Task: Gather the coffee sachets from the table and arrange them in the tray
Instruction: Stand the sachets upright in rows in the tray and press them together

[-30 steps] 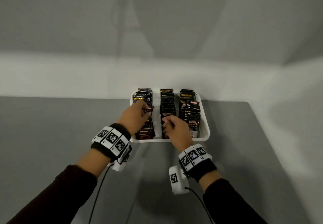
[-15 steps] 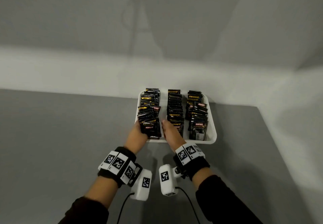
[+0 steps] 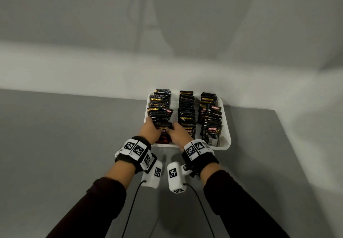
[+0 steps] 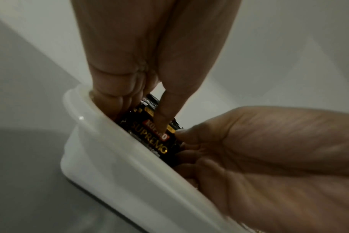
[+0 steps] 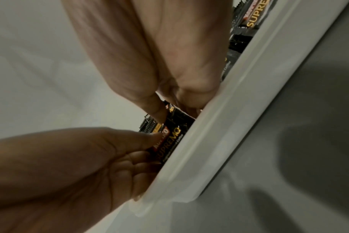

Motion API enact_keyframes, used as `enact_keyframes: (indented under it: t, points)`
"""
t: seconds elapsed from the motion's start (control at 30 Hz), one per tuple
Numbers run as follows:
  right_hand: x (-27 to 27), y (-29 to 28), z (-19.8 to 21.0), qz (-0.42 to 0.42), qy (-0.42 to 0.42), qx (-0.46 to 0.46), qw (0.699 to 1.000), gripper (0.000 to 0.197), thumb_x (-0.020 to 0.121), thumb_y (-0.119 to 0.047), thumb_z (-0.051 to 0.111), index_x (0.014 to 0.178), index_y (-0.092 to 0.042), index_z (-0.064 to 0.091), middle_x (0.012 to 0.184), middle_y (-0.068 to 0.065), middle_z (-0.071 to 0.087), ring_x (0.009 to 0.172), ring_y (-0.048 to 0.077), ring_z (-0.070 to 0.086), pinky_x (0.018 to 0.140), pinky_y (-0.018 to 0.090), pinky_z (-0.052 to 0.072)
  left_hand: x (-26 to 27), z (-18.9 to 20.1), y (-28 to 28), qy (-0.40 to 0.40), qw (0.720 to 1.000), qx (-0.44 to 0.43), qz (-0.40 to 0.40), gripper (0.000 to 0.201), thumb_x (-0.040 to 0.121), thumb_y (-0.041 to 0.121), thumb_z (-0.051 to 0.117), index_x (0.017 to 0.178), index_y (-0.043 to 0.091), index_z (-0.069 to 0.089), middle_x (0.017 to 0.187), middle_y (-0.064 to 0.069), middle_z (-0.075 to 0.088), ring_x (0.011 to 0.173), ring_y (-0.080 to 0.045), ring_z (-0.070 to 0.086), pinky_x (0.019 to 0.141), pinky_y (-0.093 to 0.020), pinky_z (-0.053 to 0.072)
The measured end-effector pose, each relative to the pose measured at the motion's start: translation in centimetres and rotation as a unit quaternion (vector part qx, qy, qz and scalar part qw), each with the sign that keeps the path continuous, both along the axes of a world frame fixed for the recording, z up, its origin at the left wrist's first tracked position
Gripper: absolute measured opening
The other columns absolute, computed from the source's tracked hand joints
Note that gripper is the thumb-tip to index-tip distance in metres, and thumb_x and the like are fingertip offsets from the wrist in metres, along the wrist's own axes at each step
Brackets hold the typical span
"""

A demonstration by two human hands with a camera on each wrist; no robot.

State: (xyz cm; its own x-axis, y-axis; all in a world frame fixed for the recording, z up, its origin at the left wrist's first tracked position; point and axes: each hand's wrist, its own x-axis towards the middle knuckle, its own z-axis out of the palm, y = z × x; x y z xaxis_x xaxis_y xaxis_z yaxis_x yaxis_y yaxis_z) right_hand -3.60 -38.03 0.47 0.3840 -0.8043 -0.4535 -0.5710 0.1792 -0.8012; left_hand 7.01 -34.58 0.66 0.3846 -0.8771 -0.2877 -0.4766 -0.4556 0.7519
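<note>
A white tray (image 3: 226, 143) sits at the table's far right corner with three rows of black coffee sachets standing in it. My left hand (image 3: 157, 129) and right hand (image 3: 172, 129) meet at the near end of the left row (image 3: 160, 107). In the left wrist view, the left hand (image 4: 149, 110) has its thumb on the front "Supremo" sachet (image 4: 149, 139) and its fingers curled down the stack's left side against the tray wall (image 4: 110, 141). The right hand (image 5: 169, 102) pinches the same stack (image 5: 170, 138) from the right. The middle row (image 3: 187, 111) and right row (image 3: 210, 119) are untouched.
The grey table (image 3: 74, 145) runs wide to the left of the tray. A pale wall (image 3: 167, 61) rises right behind the tray, and the table's right edge (image 3: 297, 154) lies close beside it. Wrist camera cables (image 3: 130, 210) hang between my forearms.
My right hand has left the middle row and moved left onto the left row. My left hand slid back to that row's near end, and both now squeeze the same stack.
</note>
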Motion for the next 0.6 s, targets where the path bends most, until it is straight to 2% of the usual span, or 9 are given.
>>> enact_keyframes:
  t: [0.1,0.17,0.23,0.3,0.33,0.4,0.5,0.6]
  points:
    - [0.4,0.0,0.1,0.014,0.014,-0.008,1.0,0.029,0.095,-0.007,0.042,0.121,-0.001,0.052,0.118,0.02,0.06,0.107,0.032,0.057,0.094,0.037,0.045,0.0,0.2,0.0,-0.001,0.999,0.025,-0.031,0.028,0.085,0.008,0.059,0.112,-0.001,0.057,0.111,-0.021,0.064,0.103,-0.032,0.06,0.085,-0.033,0.046]
    - [0.6,0.0,0.4,0.035,0.022,-0.015,0.999,0.028,0.094,-0.004,0.041,0.117,0.002,0.056,0.114,0.021,0.061,0.103,0.031,0.057,0.085,0.031,0.044,0.2,0.5,0.0,-0.012,0.998,0.043,-0.047,0.024,0.087,0.008,0.057,0.107,-0.004,0.06,0.109,-0.022,0.064,0.101,-0.032,0.06,0.079,-0.029,0.044]
    - [0.7,-0.1,0.4,0.034,0.027,-0.018,0.999,0.029,0.093,-0.002,0.04,0.117,0.004,0.054,0.107,0.021,0.062,0.093,0.028,0.056,0.073,0.026,0.04,0.3,0.8,-0.2,-0.004,0.997,0.049,-0.052,0.024,0.087,0.008,0.056,0.106,-0.005,0.06,0.108,-0.023,0.064,0.101,-0.033,0.06,0.077,-0.028,0.042]
    - [0.8,-0.4,0.3,0.011,0.03,-0.009,0.999,0.032,0.091,-0.001,0.039,0.121,0.004,0.048,0.093,0.015,0.057,0.082,0.024,0.053,0.062,0.024,0.037,0.4,1.1,-0.6,0.006,0.998,0.044,-0.044,0.022,0.087,0.007,0.054,0.104,-0.005,0.061,0.108,-0.023,0.064,0.1,-0.034,0.06,0.077,-0.029,0.042]
    - [0.8,-0.5,0.3,-0.002,0.03,-0.004,1.0,0.032,0.091,-0.001,0.039,0.122,0.004,0.046,0.092,0.013,0.054,0.081,0.023,0.051,0.059,0.024,0.036,0.3,1.1,-0.7,0.011,0.998,0.041,-0.036,0.02,0.087,0.005,0.053,0.103,-0.005,0.061,0.107,-0.024,0.064,0.1,-0.034,0.06,0.076,-0.029,0.042]
    - [0.9,-0.7,0.0,-0.022,0.024,0.0,0.999,0.032,0.091,-0.002,0.04,0.122,0.003,0.044,0.097,0.014,0.053,0.086,0.023,0.051,0.06,0.024,0.037,0.2,1.1,-0.8,0.018,0.999,0.037,-0.023,0.02,0.086,0.003,0.052,0.102,-0.006,0.06,0.107,-0.025,0.064,0.101,-0.035,0.06,0.08,-0.032,0.045]
    - [1.1,-0.9,-0.3,-0.029,0.008,0.003,1.0,0.031,0.093,-0.008,0.044,0.122,-0.001,0.047,0.11,0.017,0.059,0.095,0.027,0.056,0.073,0.026,0.04,0.2,0.6,-0.8,0.025,0.998,0.042,-0.041,0.024,0.086,0.002,0.052,0.11,-0.004,0.057,0.111,-0.024,0.063,0.104,-0.035,0.059,0.092,-0.038,0.047]
    - [1.1,-1.0,-0.5,-0.024,-0.005,0.016,1.0,0.03,0.093,-0.008,0.043,0.122,-0.001,0.05,0.108,0.016,0.061,0.095,0.025,0.056,0.079,0.029,0.042,0.4,0.4,-0.6,0.019,0.997,0.056,-0.057,0.03,0.087,0.003,0.052,0.117,-0.002,0.054,0.115,-0.023,0.062,0.106,-0.034,0.058,0.094,-0.038,0.046]
